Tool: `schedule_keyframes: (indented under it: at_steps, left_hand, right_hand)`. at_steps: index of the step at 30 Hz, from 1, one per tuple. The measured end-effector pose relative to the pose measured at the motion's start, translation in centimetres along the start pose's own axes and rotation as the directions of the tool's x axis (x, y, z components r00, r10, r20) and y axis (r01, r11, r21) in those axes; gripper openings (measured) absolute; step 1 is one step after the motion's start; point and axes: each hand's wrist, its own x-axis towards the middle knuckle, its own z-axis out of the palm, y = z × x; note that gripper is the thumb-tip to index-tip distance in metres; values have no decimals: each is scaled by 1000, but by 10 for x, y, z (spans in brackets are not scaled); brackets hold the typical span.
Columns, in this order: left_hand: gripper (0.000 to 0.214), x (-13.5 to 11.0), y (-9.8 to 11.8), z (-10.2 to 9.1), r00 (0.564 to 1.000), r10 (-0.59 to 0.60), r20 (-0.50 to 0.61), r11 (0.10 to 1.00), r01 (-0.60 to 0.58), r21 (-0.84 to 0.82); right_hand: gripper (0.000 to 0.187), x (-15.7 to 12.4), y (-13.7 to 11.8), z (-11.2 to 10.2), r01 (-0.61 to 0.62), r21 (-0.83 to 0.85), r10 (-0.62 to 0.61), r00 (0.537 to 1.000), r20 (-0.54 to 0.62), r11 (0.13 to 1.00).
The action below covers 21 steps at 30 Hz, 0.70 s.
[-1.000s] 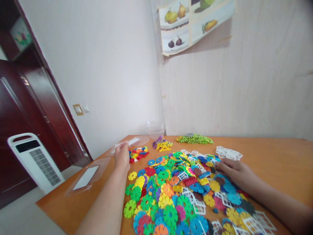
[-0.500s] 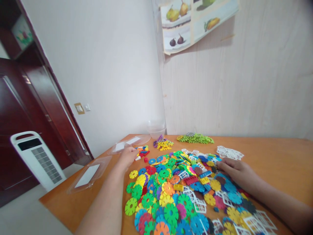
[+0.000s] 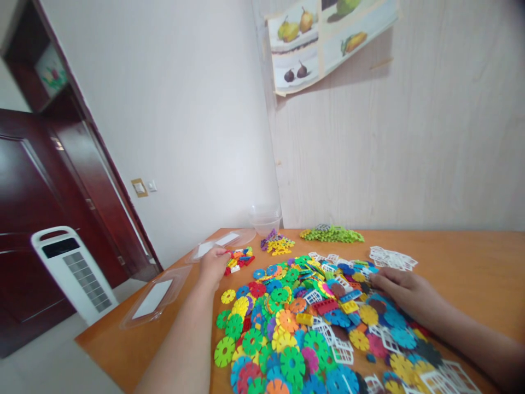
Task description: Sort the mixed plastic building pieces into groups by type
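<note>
My left hand point(image 3: 212, 266) is at the near left side of a small heap of toy building bricks point(image 3: 241, 260), mostly red, yellow and white. Its fingers are drawn together at the bricks, and what they hold, if anything, is hidden. At the right edge of a wide mixed pile of notched plastic discs point(image 3: 292, 365), my right hand point(image 3: 394, 282) rests low with its fingers closed. Its fingertips touch the pile beside blue and white pieces, and their grip cannot be made out. Red, blue and yellow bricks point(image 3: 325, 305) and white lattice window pieces point(image 3: 343, 350) lie among the discs.
Behind the pile sit yellow and purple pieces point(image 3: 280, 244), a green heap point(image 3: 334, 234) and a stack of white lattice pieces point(image 3: 392, 257). A clear tub point(image 3: 266, 220) stands by the wall. Clear lids point(image 3: 174, 282) lie on the left of the table point(image 3: 102, 350).
The loose red and white bricks beside my left hand now sit closer in to the small heap. My right hand stays at the pile's edge. The view has shifted slightly.
</note>
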Motion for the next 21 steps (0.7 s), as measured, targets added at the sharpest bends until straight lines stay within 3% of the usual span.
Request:
schedule_keyframes:
  at_steps: [3,6,12,21]
  left_hand:
    - [26,8,-9,-9,977,-65,-202,997,54,-60]
    - [24,11,-19,-11,955,-123,-271,990,98,-104]
    - [18,14,-28,-3,965,-137,-223,986,110,-128]
    - [22,13,-22,2,976,-113,-184,989,93,-115]
  right_hand:
    - [46,-1,-1,0,-3,12,2,1000,17,1000]
    - [47,0,0,-1,-14,18,14,1000,27,1000]
    - [48,1,2,-1,-11,-15,11,1000,20,1000]
    - [47,1,2,-1,-10,10,10,1000,26,1000]
